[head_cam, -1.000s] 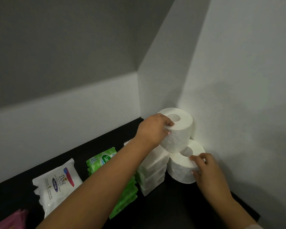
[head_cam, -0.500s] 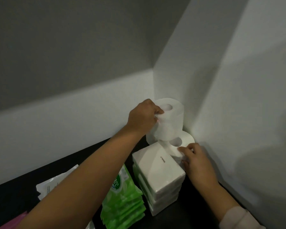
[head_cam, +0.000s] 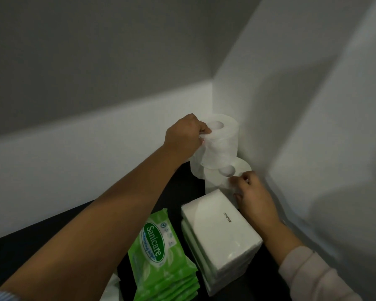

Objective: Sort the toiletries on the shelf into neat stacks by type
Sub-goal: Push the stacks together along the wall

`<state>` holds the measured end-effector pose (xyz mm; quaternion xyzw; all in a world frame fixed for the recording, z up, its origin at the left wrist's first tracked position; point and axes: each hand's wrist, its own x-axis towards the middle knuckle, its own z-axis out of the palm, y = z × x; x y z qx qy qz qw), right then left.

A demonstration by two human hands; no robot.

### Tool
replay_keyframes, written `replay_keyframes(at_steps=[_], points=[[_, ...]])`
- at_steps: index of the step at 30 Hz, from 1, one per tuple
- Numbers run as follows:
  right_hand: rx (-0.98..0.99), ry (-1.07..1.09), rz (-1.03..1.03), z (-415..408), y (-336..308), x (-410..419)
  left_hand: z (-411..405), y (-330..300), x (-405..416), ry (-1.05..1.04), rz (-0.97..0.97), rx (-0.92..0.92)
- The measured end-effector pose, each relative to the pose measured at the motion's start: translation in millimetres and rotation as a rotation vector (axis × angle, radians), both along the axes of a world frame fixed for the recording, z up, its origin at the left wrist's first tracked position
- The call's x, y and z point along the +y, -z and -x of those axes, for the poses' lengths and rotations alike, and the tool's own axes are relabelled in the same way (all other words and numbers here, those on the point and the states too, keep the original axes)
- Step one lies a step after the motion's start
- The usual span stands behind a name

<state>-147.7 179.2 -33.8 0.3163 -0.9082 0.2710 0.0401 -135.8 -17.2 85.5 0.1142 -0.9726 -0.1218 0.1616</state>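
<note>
Two stacks nearest on the dark shelf (head_cam: 178,187): green wipe packs (head_cam: 163,266), count unclear, and white tissue packs (head_cam: 219,233), about three. Beyond, right hand (head_cam: 254,198) pinching the lower toilet roll (head_cam: 230,177) in the far right corner. Left hand (head_cam: 182,137) gripping the upper roll (head_cam: 221,142), tilted above it. Best lowered squarely, cores aligned, then released.

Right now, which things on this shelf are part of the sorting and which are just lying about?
In the job:
- upper toilet roll, gripped by the left hand
- lower toilet roll, touched by the right hand
- stack of white tissue packs
- stack of green Sanicare wipes

Lying about:
- nothing that shows clearly; only the black shelf and white walls
</note>
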Motion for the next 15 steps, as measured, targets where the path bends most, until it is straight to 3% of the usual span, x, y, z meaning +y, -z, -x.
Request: replay_keyframes(at_steps=[8,15], points=[[0.093,0.002,-0.021,7,5,-10,5,3,-8,-0.008,-0.007,0.013],[-0.069,-0.013,0.152,-8,5,7,-25,11,6,0.028,0.002,0.150]])
